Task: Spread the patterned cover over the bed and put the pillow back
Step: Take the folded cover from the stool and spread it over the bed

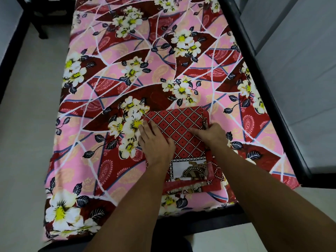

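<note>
Folded patterned cover (183,131) lying on the bed, toward its near end, under both hands.

From the left: pale floor (27,124), then the floral sheet (109,79) stretched over the mattress. Left hand (154,142) laid flat, fingers straight and close together, pressing down the left side of the bundle. Right hand (211,135) at the right edge, thumb on top and fingers curled over, seemingly pinching the layers there. Black bed frame (263,79) beyond. No pillow in view. Probably light, soft and limp, with stacked folds apt to slide and spill open. Best taken by the loose outer edge, one corner in each hand, then lifted and shaken out rather than dragged, to avoid rumpling the sheet beneath.
</note>
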`<state>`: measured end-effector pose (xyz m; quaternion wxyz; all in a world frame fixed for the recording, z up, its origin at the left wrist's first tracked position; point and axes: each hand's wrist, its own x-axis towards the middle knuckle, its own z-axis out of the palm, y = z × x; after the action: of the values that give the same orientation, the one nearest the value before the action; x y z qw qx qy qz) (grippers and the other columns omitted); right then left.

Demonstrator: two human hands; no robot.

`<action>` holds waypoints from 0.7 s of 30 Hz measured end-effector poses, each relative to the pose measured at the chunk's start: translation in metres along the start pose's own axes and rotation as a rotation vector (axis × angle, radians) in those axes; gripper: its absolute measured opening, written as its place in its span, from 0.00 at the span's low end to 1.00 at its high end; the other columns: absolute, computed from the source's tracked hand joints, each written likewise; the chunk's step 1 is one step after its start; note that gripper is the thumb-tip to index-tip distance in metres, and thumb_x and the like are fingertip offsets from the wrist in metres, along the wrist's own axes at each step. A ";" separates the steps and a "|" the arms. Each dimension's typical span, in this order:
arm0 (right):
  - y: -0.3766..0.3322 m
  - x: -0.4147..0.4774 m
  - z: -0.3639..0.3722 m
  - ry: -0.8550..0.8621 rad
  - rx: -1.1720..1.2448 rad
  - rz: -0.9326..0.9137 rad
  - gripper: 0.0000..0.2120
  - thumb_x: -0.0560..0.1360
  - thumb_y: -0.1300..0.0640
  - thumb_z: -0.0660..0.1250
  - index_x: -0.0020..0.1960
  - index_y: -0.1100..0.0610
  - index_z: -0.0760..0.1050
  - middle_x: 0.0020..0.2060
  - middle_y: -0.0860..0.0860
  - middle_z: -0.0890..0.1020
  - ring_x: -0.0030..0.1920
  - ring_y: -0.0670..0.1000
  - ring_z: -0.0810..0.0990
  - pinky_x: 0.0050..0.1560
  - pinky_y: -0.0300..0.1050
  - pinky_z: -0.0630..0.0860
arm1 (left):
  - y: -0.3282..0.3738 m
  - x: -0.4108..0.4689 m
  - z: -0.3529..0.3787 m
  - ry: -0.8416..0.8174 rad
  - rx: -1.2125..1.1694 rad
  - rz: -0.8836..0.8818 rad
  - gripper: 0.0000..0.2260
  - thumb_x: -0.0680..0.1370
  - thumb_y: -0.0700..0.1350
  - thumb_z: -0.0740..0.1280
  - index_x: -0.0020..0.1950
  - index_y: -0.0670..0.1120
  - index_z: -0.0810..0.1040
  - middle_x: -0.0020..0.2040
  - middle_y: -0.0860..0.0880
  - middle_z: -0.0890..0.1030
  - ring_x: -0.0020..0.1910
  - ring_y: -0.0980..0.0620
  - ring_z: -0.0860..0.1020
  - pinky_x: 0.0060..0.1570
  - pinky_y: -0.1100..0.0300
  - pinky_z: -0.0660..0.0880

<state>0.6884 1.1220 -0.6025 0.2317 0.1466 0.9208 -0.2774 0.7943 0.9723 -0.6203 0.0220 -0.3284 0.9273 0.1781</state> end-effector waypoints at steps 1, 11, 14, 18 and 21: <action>0.001 -0.001 -0.002 -0.030 0.009 0.030 0.38 0.56 0.27 0.76 0.54 0.51 0.73 0.51 0.50 0.83 0.53 0.58 0.82 0.60 0.58 0.76 | 0.001 -0.001 0.000 -0.005 0.007 0.013 0.37 0.76 0.55 0.62 0.80 0.40 0.54 0.81 0.38 0.53 0.80 0.38 0.49 0.76 0.41 0.54; 0.017 -0.018 -0.014 -0.234 -0.027 0.090 0.33 0.52 0.35 0.78 0.50 0.53 0.78 0.43 0.51 0.85 0.43 0.54 0.84 0.53 0.55 0.81 | 0.030 -0.002 -0.033 0.102 -0.086 0.145 0.26 0.78 0.49 0.59 0.74 0.41 0.67 0.69 0.41 0.74 0.68 0.43 0.72 0.66 0.44 0.69; 0.021 -0.029 -0.014 -0.221 0.021 0.021 0.26 0.59 0.40 0.80 0.50 0.52 0.78 0.44 0.50 0.85 0.44 0.53 0.84 0.54 0.53 0.81 | 0.043 0.002 -0.046 0.121 -0.165 0.207 0.22 0.79 0.48 0.58 0.72 0.42 0.70 0.65 0.43 0.78 0.63 0.44 0.75 0.62 0.47 0.73; 0.033 -0.044 -0.010 -0.280 0.194 -0.099 0.25 0.61 0.46 0.82 0.55 0.49 0.79 0.46 0.45 0.86 0.47 0.49 0.84 0.56 0.48 0.78 | 0.053 -0.002 -0.052 0.071 -0.205 0.299 0.18 0.80 0.47 0.59 0.68 0.43 0.74 0.59 0.44 0.80 0.57 0.45 0.76 0.57 0.49 0.76; 0.044 -0.055 -0.006 -0.217 0.156 -0.196 0.27 0.64 0.46 0.80 0.59 0.47 0.74 0.46 0.42 0.83 0.49 0.50 0.82 0.52 0.46 0.76 | 0.052 -0.009 -0.049 0.063 -0.194 0.337 0.17 0.79 0.48 0.60 0.65 0.44 0.76 0.57 0.45 0.81 0.56 0.45 0.77 0.56 0.48 0.76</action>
<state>0.7509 1.1525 -0.5895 0.2896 0.0428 0.8759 -0.3835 0.7731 0.9985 -0.5562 -0.0689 -0.1746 0.9479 0.2576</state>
